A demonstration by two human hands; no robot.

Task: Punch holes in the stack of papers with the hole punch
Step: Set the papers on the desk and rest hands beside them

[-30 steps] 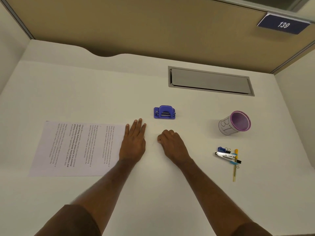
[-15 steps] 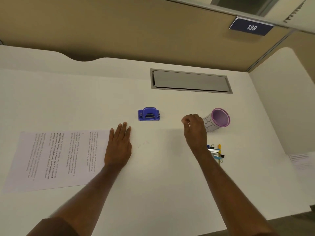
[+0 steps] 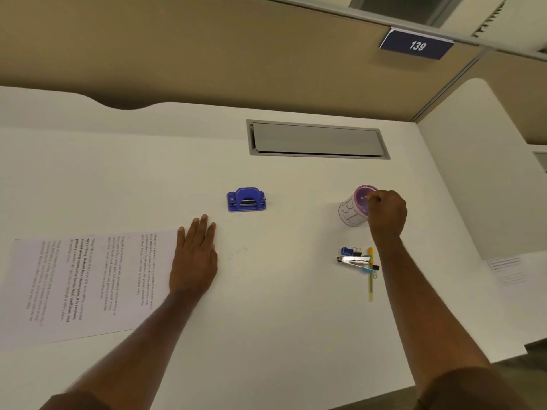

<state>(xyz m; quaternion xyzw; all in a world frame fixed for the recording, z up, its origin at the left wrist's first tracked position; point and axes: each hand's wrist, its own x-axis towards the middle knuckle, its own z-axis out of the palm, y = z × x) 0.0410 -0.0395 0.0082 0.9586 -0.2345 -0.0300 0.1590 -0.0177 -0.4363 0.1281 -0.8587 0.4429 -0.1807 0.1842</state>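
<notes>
The left hand [image 3: 194, 255] lies flat on the white bench [image 3: 281, 306], fingers straight and together, its palm edge resting on the right margin of the white printed stack of papers [image 3: 85, 285]. The right hand [image 3: 386, 214] is over at the far side, fingers curled at the mouth of the white cup with a purple rim [image 3: 353, 210]; whether it pinches anything there I cannot tell.

The papers sit at the left of the bench, lying flat with the print running sideways. They look light, floppy and apt to slide or fan apart, so I would judge it best to square them first and grip the stack by an edge with thumb above and fingers beneath.

The small blue plastic hole punch [image 3: 247, 199] stands apart from both hands, beyond the left fingertips. It looks rigid and compact, probably heavy enough to stay put; pressing down on its arched top lever seems the natural hold.

Further right, below the cup, lie a silver stapler [image 3: 352, 259], a blue binder clip [image 3: 347, 250] and a yellow pen [image 3: 370, 276], clustered together.
</notes>
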